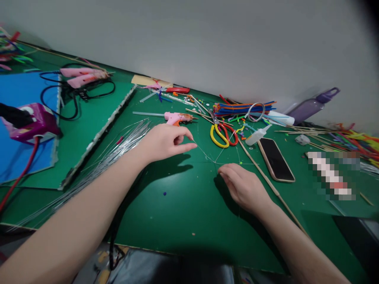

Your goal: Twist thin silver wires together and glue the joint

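My left hand (166,141) pinches one end of a thin silver wire (205,153) just above the green table (177,213). The wire runs right and down to my right hand (243,185), which presses or pinches it against the table where several thin strands cross. Both hands are about a hand's width apart. A bundle of long silver wires (112,152) lies to the left, under my left forearm.
Behind the hands lie a pink glue gun (177,116), yellow and red scissors (222,133), a small glue bottle (257,135), a phone (276,159), wooden sticks (266,177) and coloured pipe cleaners (242,107). Left: blue sheet (20,130), purple device (35,122), more glue guns (83,77), cables.
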A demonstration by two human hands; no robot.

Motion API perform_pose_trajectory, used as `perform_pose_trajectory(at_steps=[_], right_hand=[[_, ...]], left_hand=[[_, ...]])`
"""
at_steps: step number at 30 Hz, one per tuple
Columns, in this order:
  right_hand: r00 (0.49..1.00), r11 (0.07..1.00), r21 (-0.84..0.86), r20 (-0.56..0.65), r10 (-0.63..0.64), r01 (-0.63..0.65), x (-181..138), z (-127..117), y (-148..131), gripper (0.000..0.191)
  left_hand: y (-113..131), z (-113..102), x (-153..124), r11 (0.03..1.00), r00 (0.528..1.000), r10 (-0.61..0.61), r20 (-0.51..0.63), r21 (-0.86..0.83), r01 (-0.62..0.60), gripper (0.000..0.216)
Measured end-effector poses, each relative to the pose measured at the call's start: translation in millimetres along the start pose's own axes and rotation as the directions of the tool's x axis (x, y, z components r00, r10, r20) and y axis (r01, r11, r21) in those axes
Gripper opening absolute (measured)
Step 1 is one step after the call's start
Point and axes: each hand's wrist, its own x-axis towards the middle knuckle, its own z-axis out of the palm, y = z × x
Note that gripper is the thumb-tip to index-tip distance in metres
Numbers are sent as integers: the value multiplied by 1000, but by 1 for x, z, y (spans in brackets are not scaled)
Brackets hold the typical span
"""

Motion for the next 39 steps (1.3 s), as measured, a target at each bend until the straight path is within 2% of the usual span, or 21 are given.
perform_pose_trajectory(at_steps=[10,19,24,27,28,31,34,37,39], right_hand=[[995,999,-22,90,-34,37,1,-3,0,18],[994,998,-27,100,-50,53,1,-4,1,17],[993,998,-33,102,-51,55,1,-3,1,16],[995,998,-25,90,-53,56,1,-3,2,16],[995,998,-20,90,-53,55,1,-3,2,16],[994,999,1,94,-52,52,1,-3,3,17],[995,998,7,80,-59,59,1,-3,3,16],[996,998,6,67,-64,63,0,-2,3,16],[996,998,7,61,-63,62,0,-2,3,17]], left_hand=[[1,-1,-1,999,999,16,32,44,-17,21],[3,0,-2,1000,999,3,39,15,-4,27],[7,-4,0,1000,996,-27,-85,-14,26,27],[15,-14,3,996,980,-77,-183,23,83,31],[18,-19,5,993,979,-95,-182,54,107,31],[31,-35,12,968,987,-123,-99,209,141,31],[45,-46,28,940,996,-93,-16,327,93,27],[63,-44,51,940,996,-52,74,340,24,26],[78,-35,68,947,979,-32,201,320,-35,25]])
